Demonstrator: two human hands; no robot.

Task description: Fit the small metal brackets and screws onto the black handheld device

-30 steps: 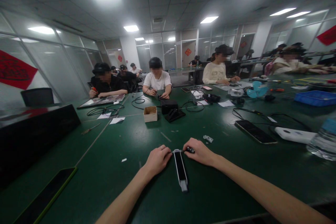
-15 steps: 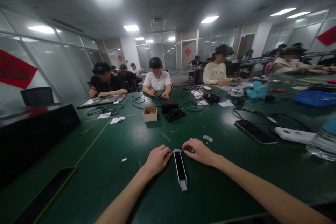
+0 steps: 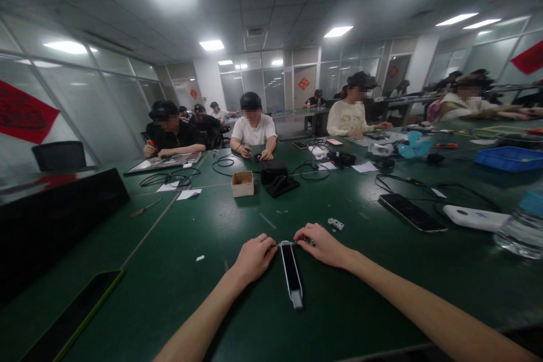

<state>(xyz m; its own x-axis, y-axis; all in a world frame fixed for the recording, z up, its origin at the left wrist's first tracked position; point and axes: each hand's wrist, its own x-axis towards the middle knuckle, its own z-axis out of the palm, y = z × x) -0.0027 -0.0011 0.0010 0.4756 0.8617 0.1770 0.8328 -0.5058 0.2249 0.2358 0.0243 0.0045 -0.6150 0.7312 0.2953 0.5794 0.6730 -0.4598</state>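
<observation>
A long narrow black device with a white frame [image 3: 291, 272] lies on the green table [image 3: 365, 271], pointing away from me. My left hand [image 3: 253, 258] is curled at the left of its far end, fingertips pinched against that end. My right hand [image 3: 323, 244] is curled at the right of the same end, fingers closed on a small dark part that barely shows. A small white metal piece [image 3: 335, 223] lies just beyond my right hand.
A phone [image 3: 411, 212], a white power bank [image 3: 475, 218] and a water bottle [image 3: 520, 227] lie at the right. A small cardboard box [image 3: 243, 184] and a black case [image 3: 275, 175] stand further back. A dark tablet [image 3: 74, 317] lies near left. Several people work around the table.
My right hand's fingers have closed further over the small dark part at the device's far end, so less of it shows. The left hand and the device have stayed put.
</observation>
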